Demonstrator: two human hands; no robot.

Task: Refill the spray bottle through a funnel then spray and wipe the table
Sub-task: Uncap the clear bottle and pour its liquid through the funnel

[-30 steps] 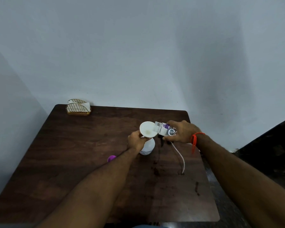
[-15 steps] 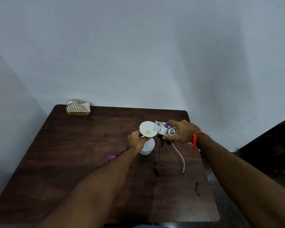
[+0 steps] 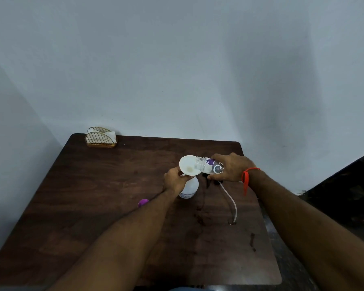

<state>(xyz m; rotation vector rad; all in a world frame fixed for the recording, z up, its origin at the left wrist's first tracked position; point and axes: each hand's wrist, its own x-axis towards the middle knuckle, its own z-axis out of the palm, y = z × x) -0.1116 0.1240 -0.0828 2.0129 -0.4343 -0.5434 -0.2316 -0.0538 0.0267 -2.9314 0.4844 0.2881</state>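
On the dark wooden surface [image 3: 97, 206] stands a white spray bottle [image 3: 189, 188] with a white funnel [image 3: 190, 166] seated in its open neck; the funnel's bowl faces up and a small pale pool, possibly liquid, sits at its centre. The left hand [image 3: 175, 181] is wrapped around the neck of the spray bottle just under the funnel, fingers closed on it and holding it upright. The right hand [image 3: 231, 167] grips a clear plastic bottle with a purple label [image 3: 209, 167], fingers closed round its body, tipped nearly level so that its open mouth rests over the funnel's right rim; how much remains inside the clear bottle is hard to tell. A red thread band [image 3: 245, 179] circles the right wrist. Just below the right hand lies the black spray head [image 3: 214, 180], its pale dip tube [image 3: 230, 201] curving toward the near right of the surface. A small purple cap [image 3: 143, 203] lies beside the left forearm. Dark wet-looking marks streak the wood near the bottles. In the far left corner stands a gold wire napkin holder [image 3: 101, 140] with white napkins in it
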